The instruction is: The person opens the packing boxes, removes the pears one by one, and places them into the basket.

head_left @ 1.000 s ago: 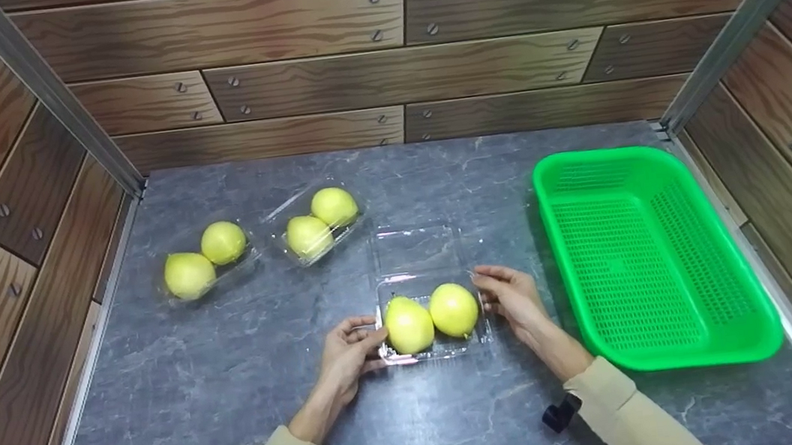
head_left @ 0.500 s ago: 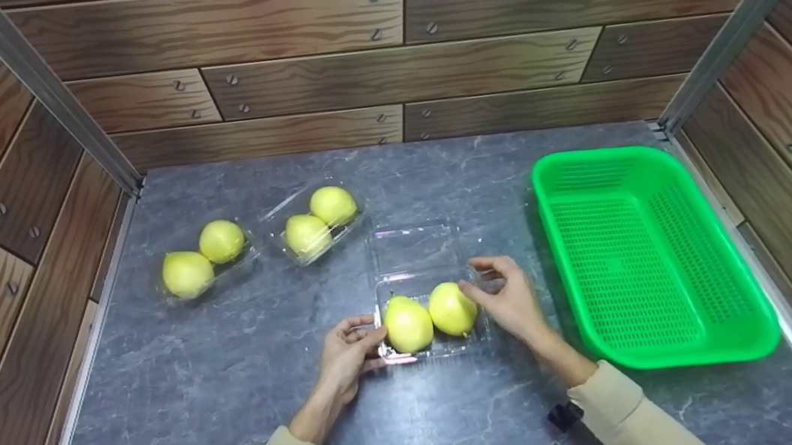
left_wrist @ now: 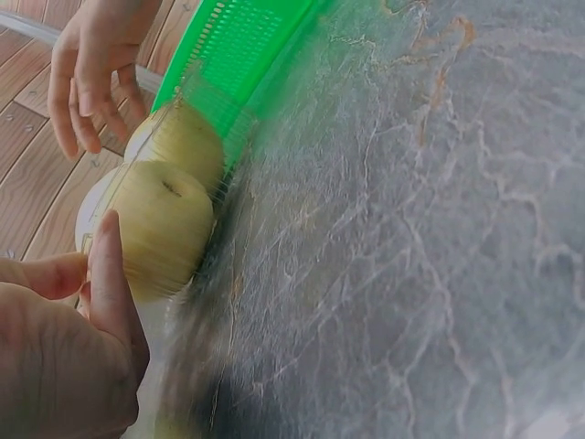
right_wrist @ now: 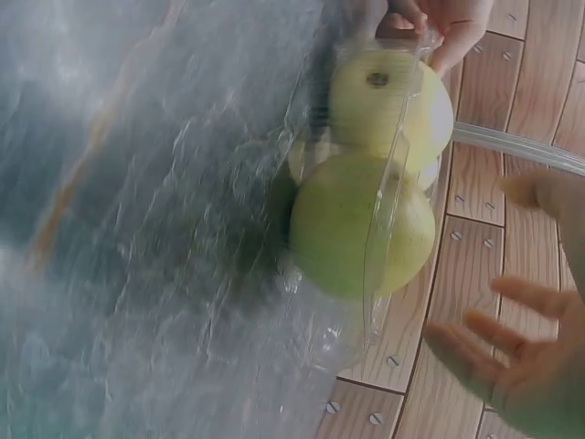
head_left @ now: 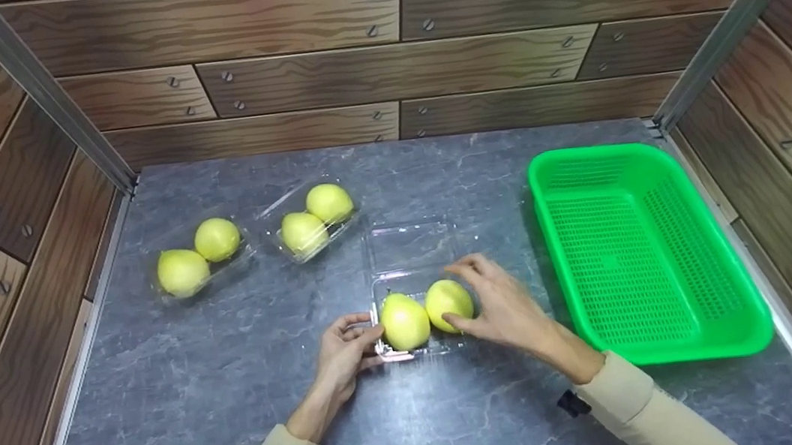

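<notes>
A clear plastic clamshell box [head_left: 423, 351] lies at the middle of the table, its lid [head_left: 410, 247] folded back flat behind it. Two yellow-green pears sit side by side inside: a left pear [head_left: 405, 321] and a right pear [head_left: 449, 301]. My left hand [head_left: 337, 358] pinches the box's left rim between thumb and fingers, also seen in the left wrist view. Over the right pear, my right hand [head_left: 501, 308] spreads its thumb and fingers around it. The right wrist view shows those fingers [right_wrist: 475, 357] apart from the pear [right_wrist: 361, 224], holding nothing.
Two more clear boxes, each with two pears, stand at the back left: one box by the left wall with its pear [head_left: 183, 273], another with its pear [head_left: 304, 234] nearer the middle. A green perforated basket [head_left: 555, 256] stands at the right. Wood-patterned walls [head_left: 220, 17] enclose the table.
My right hand has let go of the box's right edge and moved left over the right pear, its fingers spreading. The left hand stays on the left rim.
</notes>
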`<action>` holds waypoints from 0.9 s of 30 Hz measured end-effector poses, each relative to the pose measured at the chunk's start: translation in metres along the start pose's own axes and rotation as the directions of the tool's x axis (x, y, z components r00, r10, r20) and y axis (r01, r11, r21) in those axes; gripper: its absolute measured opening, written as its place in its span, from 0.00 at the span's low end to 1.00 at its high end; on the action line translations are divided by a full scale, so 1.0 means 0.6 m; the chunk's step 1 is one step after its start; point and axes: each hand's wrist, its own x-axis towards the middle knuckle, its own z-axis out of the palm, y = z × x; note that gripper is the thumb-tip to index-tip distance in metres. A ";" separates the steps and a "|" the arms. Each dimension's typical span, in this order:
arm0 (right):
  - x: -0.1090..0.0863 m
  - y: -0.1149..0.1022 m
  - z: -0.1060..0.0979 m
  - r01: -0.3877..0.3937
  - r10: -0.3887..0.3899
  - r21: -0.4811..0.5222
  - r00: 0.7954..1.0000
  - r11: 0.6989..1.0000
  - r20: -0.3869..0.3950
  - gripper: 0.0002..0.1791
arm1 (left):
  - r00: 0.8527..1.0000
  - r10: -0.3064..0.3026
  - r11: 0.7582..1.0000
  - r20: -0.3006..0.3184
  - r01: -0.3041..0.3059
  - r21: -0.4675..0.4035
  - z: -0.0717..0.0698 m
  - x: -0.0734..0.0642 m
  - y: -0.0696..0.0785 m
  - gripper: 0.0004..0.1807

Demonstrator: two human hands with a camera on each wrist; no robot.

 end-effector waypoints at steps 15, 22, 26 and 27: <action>0.006 0.013 0.029 0.140 -0.128 -0.096 0.985 0.986 0.120 0.37 | 1.000 0.007 1.000 -0.012 -0.007 -0.010 0.000 -0.003 0.001 0.20; 0.010 0.018 0.040 0.122 -0.106 -0.114 0.984 0.986 0.142 0.38 | 1.000 0.020 1.000 -0.011 -0.020 -0.007 0.000 0.000 0.000 0.21; 0.012 0.019 0.042 0.121 -0.101 -0.120 0.982 0.985 0.158 0.38 | 1.000 0.016 1.000 -0.007 -0.016 -0.009 -0.001 0.001 -0.001 0.20; 0.012 0.020 0.042 0.122 -0.102 -0.119 0.981 0.985 0.162 0.38 | 1.000 0.017 1.000 -0.004 -0.017 -0.011 -0.001 0.001 -0.001 0.20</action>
